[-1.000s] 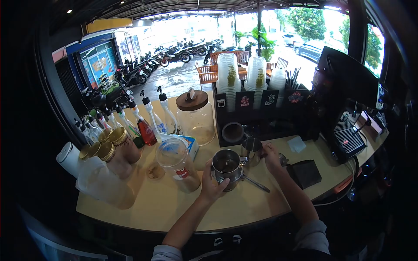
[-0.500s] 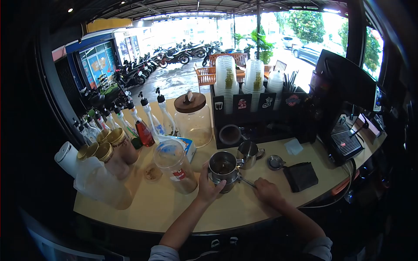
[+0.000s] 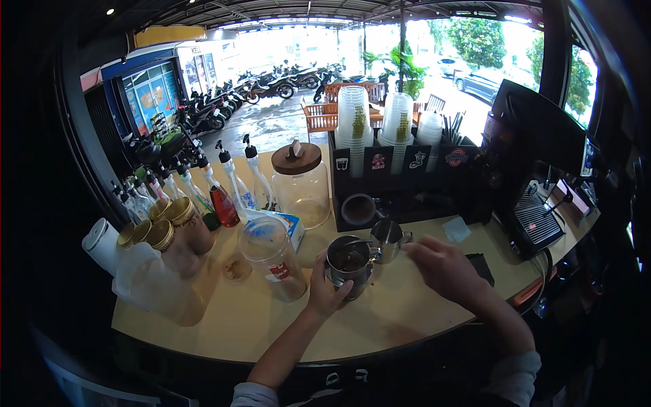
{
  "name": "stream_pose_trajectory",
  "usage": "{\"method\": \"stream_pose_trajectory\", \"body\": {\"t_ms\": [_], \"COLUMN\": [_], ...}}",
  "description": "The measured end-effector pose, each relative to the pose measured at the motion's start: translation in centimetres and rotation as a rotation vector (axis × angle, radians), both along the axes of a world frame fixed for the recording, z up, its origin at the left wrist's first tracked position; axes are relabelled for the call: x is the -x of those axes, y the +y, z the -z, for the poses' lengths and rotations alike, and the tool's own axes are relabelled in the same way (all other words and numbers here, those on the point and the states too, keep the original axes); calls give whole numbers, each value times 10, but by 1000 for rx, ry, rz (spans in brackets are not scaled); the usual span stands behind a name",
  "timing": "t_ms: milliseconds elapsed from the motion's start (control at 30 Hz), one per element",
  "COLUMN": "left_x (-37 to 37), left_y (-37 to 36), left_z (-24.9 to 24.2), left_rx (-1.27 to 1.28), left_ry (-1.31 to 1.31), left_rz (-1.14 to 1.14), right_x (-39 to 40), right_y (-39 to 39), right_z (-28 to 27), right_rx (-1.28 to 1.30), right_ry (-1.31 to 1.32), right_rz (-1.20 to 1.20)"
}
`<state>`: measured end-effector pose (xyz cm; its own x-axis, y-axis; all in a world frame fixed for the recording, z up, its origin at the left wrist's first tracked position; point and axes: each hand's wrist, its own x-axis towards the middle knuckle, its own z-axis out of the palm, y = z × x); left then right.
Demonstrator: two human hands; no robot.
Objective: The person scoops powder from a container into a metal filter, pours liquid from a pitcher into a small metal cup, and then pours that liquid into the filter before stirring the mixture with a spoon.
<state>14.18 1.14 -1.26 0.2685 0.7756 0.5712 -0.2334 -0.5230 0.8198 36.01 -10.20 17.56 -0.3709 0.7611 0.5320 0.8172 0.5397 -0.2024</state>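
My left hand point(image 3: 328, 288) is wrapped around the side of a steel pitcher point(image 3: 349, 271), which stands on the counter with dark contents inside. To its right my right hand point(image 3: 444, 268) is raised, fingers pinched together on a thin metal handle that looks like a spoon's point(image 3: 361, 242); it reaches over the pitcher's rim, its tip hidden inside. A second steel pitcher point(image 3: 386, 239) stands just behind, close to my right fingertips. Left of my left hand is a tall clear plastic jar point(image 3: 277, 261) with brown contents low down and a red label.
A glass jar with a wooden lid point(image 3: 302, 193) stands behind. Pump bottles point(image 3: 234, 180) and gold-lidded jars point(image 3: 161, 234) line the left. Stacked plastic cups point(image 3: 352, 122) fill a black holder point(image 3: 407, 169); an espresso machine point(image 3: 536, 210) is at right. A black cloth point(image 3: 483, 268) lies partly behind my right hand.
My right hand has risen and moved right and away from me, bringing the spoon from beside the pitcher to over its rim. My left hand stays on the pitcher.
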Motion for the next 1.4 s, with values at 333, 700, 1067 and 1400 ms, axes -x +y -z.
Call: {"method": "stream_pose_trajectory", "body": {"t_ms": [333,700,1067,1400], "left_x": [1,3,14,6], "left_y": [2,0,-9,-25], "left_z": [0,-5,-45,-94], "left_rx": [-55,-111,-118,-210], "left_ry": [7,52,202,614], "left_rz": [46,-41,-150,-476], "right_x": [47,40,33,33], "right_y": [42,42,37,32], "right_z": [-22,-10,12,31], "right_rx": [143,8,-64,-252], "right_ry": [216,49,13,-171], "right_rz": [-355,-376,-312,-318]}}
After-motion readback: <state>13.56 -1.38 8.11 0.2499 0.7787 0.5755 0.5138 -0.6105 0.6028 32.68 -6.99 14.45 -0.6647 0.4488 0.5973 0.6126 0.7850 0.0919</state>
